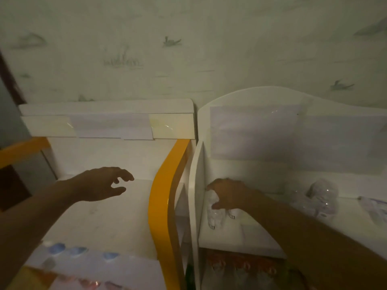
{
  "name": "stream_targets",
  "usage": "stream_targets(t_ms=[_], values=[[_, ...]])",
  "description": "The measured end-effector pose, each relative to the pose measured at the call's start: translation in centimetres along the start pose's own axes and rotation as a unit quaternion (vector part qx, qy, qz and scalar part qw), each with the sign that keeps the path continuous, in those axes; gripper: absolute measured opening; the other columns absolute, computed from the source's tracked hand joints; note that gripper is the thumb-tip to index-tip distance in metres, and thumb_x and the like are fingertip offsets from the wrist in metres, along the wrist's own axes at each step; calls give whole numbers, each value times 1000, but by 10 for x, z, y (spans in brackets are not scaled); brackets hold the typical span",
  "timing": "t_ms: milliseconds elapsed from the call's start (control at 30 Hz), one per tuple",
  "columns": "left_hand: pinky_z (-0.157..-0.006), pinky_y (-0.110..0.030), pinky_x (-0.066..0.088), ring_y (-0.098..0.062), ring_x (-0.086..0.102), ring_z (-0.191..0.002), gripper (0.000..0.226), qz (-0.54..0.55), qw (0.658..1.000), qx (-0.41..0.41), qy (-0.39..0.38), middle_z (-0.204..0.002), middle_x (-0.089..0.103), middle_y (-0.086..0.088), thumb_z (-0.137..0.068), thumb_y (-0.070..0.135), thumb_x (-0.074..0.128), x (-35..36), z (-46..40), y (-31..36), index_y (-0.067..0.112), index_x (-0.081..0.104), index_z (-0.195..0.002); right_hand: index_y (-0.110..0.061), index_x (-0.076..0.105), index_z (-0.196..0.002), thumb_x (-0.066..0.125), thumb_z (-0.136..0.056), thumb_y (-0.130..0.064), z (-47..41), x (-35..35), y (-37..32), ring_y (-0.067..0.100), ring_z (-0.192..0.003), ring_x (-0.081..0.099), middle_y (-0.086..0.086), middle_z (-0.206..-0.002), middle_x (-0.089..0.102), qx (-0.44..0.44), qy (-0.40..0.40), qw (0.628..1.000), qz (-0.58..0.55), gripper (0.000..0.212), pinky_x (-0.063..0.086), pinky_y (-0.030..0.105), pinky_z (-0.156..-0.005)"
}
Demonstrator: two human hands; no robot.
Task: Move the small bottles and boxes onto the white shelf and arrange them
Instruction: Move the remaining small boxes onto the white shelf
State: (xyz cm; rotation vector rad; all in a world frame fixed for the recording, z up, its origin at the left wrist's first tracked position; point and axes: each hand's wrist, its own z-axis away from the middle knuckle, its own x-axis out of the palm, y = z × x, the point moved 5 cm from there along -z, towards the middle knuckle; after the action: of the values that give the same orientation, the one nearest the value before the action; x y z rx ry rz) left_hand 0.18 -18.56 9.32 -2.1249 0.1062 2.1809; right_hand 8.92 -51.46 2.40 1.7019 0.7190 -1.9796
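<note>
My right hand (227, 193) grips clear bottle (213, 210) tight against white shelf (240, 239) corner, saving space; left hand (102, 184) hovers open.

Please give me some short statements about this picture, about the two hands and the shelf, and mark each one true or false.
1. The right hand holds a small clear bottle on the white shelf. True.
2. The left hand also holds a bottle. False: it holds nothing, its fingers are spread in the air.
3. The bottle in the grip stands in the far right corner of the shelf. False: it is at the left end, next to the white side panel.
4. More clear bottles are on the shelf to the right of the right arm. True.
5. A yellow rail runs between the two hands. True.
</note>
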Motion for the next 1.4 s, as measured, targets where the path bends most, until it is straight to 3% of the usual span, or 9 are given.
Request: stream_targets(t_ms=[300,500,767,933,1133,1400], values=[[-88,-25,49,2,57,-102,31,45,998,-25,45,-118,54,22,-90,42,59,-35,34,-27,51,46,-117,-23,46,-140,62,-90,-43,4,-110,-33,23,-131,45,3,-143,49,12,76,996,53,57,38,40,-110],[-89,-15,42,1,50,-104,39,26,998,-53,21,-128,52,16,-92,41,58,-17,64,-104,40,48,-130,-27,49,-136,62,-88,-47,-41,-131,-103,21,-125,49,0,-138,53,9,98,994,49,54,43,37,-102],[-95,-18,43,-2,50,-114,40,40,994,-98,-25,-136,50,17,-90,46,58,26,128,-253,44,47,-129,-26,50,-136,64,-88,-46,-131,-113,-252,19,-124,50,-1,-139,53,-17,83,996,1,54,42,35,-104],[-90,-10,38,1,47,-116,41,38,994,-93,-53,-139,47,17,-93,41,57,57,168,-320,39,45,-132,-24,51,-135,64,-88,-45,-175,-80,-324,20,-128,49,1,-139,53,-29,65,997,-13,53,39,36,-107],[-105,-23,40,-7,45,-127,43,62,992,-96,-58,-144,44,13,-93,40,57,86,170,-369,38,45,-134,-26,50,-136,64,-88,-46,-231,-50,-372,20,-127,49,0,-141,52,-29,32,999,-20,53,41,37,-107],[-107,-24,36,-7,42,-129,44,57,993,-40,-93,-145,41,14,-92,42,55,117,108,-390,40,44,-135,-27,50,-136,62,-89,-45,-330,-5,-395,19,-129,46,-2,-142,51,-32,10,999,-34,53,40,38,-107]])
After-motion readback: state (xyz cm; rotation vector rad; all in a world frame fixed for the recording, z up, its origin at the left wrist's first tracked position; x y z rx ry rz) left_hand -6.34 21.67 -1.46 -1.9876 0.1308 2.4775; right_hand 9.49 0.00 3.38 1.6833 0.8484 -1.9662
